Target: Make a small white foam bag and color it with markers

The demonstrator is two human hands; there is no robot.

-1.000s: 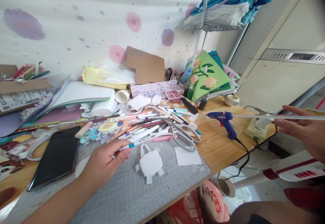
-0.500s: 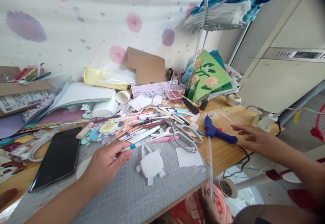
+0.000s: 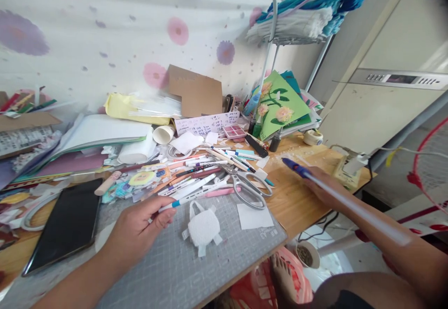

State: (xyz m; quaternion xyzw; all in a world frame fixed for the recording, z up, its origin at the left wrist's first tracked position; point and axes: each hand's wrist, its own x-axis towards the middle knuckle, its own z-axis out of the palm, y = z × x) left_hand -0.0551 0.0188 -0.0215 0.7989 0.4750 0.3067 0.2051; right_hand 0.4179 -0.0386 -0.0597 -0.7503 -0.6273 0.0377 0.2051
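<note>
Left fingers (image 3: 168,214) pinching pen (image 3: 192,197), right fingers (image 3: 317,191) gripping gun (image 3: 296,167)

I'm holding the pen near one end, perhaps for control, and pointing the gun's nozzle away, likely for safety. The white pad (image 3: 204,228) is lying on the mat (image 3: 157,267) near the pen, within easy reach.

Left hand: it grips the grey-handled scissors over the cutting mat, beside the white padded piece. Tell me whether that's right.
Not the scissors: the head view shows the left hand gripping a white-and-blue pen. The rest stands: it is over the cutting mat, beside the white padded piece.
</note>
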